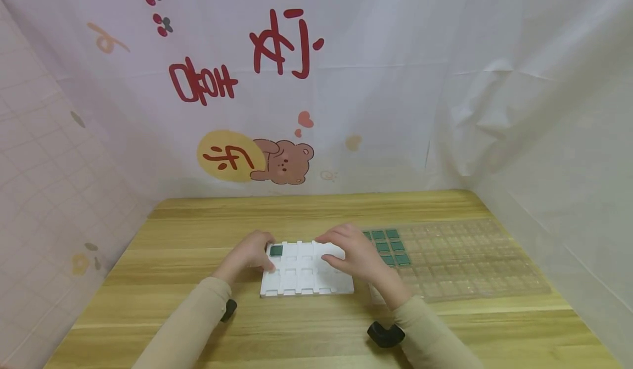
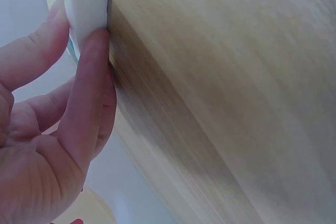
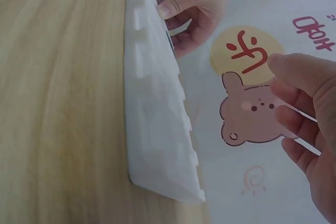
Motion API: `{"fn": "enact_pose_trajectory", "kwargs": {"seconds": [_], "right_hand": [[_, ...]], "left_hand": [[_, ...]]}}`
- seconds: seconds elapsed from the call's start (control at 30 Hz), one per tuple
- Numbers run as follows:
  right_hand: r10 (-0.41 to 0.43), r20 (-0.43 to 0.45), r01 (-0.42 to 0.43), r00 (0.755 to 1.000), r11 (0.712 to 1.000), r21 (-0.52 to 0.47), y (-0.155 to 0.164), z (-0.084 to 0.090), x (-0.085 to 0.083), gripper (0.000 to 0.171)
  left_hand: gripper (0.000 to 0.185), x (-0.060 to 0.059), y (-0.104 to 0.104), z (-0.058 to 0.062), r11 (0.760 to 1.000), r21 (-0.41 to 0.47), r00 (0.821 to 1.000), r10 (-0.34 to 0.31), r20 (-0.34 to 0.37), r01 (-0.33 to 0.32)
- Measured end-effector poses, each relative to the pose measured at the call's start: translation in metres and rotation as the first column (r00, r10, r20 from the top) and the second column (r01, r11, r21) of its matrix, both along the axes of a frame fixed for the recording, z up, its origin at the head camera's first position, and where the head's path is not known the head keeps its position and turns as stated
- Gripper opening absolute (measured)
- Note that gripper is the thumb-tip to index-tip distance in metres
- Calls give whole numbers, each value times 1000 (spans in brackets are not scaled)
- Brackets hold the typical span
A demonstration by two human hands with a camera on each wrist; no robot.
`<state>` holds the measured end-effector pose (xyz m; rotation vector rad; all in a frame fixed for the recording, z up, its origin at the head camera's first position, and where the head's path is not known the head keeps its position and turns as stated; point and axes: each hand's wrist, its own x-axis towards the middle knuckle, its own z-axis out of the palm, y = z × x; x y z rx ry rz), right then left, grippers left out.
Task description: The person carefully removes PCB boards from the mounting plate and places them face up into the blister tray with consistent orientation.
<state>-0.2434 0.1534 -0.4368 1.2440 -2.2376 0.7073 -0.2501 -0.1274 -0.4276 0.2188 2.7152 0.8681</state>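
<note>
On the table (image 1: 198, 231): white tray (image 1: 306, 281).
Writing: red characters on backdrop, unreadable.
Left hand (image 1: 249, 253): pinching tray's edge.
Right hand (image 1: 353, 253): fingers relaxed, over tray.

Head view is bright and even, soft diffuse light all round, no hard glare. Only faint shadows under the sleeves on the table (image 1: 316, 330). Edges bend a bit, wide-lens style. Left wrist view is pretty smeared: the wood grain is streaky with blur, and the hand (image 2: 47, 129) up close looks soft. Right wrist view is sharper on the white tray (image 3: 157, 114), though the near fingers (image 3: 304, 108) go fuzzy.
</note>
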Motion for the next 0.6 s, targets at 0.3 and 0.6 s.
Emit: {"fn": "enact_pose_trajectory", "kwargs": {"seconds": [0.3,0.6], "right_hand": [[-88,111,81,990,994,67,-33,-6,0,35],[-148,180,129,972,985,113,-55,-8,-5,34]], "left_hand": [[63,-7,-12,0,999,-21,999,-40,-4,40],[62,-7,-12,1,999,-13,999,-41,-1,41]]}}
